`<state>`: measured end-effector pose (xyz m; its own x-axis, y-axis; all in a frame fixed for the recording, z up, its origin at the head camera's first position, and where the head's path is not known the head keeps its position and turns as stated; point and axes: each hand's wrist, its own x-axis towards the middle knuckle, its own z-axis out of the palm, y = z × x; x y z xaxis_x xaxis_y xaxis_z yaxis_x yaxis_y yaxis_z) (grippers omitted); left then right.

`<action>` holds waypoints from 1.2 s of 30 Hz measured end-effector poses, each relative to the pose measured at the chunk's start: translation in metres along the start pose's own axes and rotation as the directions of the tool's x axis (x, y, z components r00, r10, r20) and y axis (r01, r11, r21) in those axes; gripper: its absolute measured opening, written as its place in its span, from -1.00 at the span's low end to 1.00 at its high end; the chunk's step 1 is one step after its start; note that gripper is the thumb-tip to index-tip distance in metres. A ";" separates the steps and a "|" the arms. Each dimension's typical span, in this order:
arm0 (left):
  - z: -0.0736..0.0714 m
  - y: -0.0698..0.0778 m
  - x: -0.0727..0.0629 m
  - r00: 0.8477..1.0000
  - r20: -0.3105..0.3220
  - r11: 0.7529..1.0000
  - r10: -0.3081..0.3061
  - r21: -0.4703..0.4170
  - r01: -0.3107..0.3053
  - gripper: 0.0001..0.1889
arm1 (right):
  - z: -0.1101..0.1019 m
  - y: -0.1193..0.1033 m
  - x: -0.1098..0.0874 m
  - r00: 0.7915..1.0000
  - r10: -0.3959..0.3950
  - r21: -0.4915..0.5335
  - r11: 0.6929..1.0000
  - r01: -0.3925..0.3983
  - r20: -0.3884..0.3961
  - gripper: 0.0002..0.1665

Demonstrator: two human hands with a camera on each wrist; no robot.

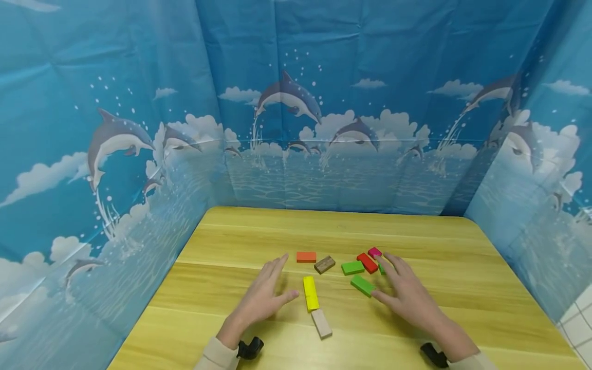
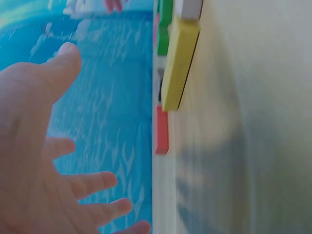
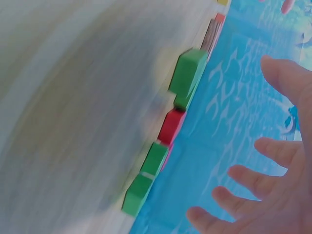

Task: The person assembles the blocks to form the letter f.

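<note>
Blue dolphin-print curtains (image 1: 300,177) line three sides of a wood-grained table (image 1: 259,231); white tiles (image 1: 579,319), probably flooring, show at right.

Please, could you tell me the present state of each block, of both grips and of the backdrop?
Left grip: raised, spread, holding nothing
Right grip: raised, spread, holding nothing
Pale block: lying flat
Yellow block: lying flat, end close to pale block; contact unclear
Orange block: lying flat
Brown block: lying flat
Red block: lying flat
Pink block: partly hidden
Green blocks: lying, at least one partly hidden
Backdrop: hanging, creased
</note>
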<state>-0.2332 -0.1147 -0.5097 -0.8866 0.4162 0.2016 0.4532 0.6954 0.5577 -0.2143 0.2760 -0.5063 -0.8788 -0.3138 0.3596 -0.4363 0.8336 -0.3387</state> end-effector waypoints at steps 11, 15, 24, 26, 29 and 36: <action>0.016 0.011 -0.003 0.990 0.139 0.982 -0.011 -0.186 0.037 -0.03 | 0.014 -0.022 0.008 0.996 -0.025 0.177 0.984 0.009 0.088 0.11; 0.021 0.016 -0.006 0.986 0.169 0.977 -0.010 -0.210 0.046 -0.04 | 0.021 -0.030 0.008 0.988 -0.033 0.208 0.978 0.002 0.150 0.09; 0.030 0.028 -0.012 0.982 0.185 0.950 0.029 -0.311 0.030 -0.11 | 0.034 -0.050 0.006 0.962 -0.106 0.282 0.959 0.031 0.252 0.05; 0.032 0.029 -0.012 0.983 0.183 0.946 0.018 -0.323 0.042 -0.15 | 0.036 -0.054 0.007 0.954 -0.129 0.287 0.957 0.048 0.270 0.04; 0.034 0.030 -0.012 0.983 0.182 0.946 0.006 -0.320 0.054 -0.24 | 0.040 -0.059 0.007 0.939 -0.167 0.288 0.954 0.078 0.299 0.04; 0.033 0.035 -0.009 0.981 0.193 0.955 0.016 -0.294 0.043 -0.43 | 0.050 -0.065 0.009 0.908 -0.215 0.256 0.958 0.126 0.358 0.04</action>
<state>-0.2062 -0.0750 -0.5185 -0.8448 0.5327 0.0508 0.3679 0.5093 0.7780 -0.2031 0.1968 -0.5243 -0.7736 -0.6274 0.0883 -0.5786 0.6428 -0.5020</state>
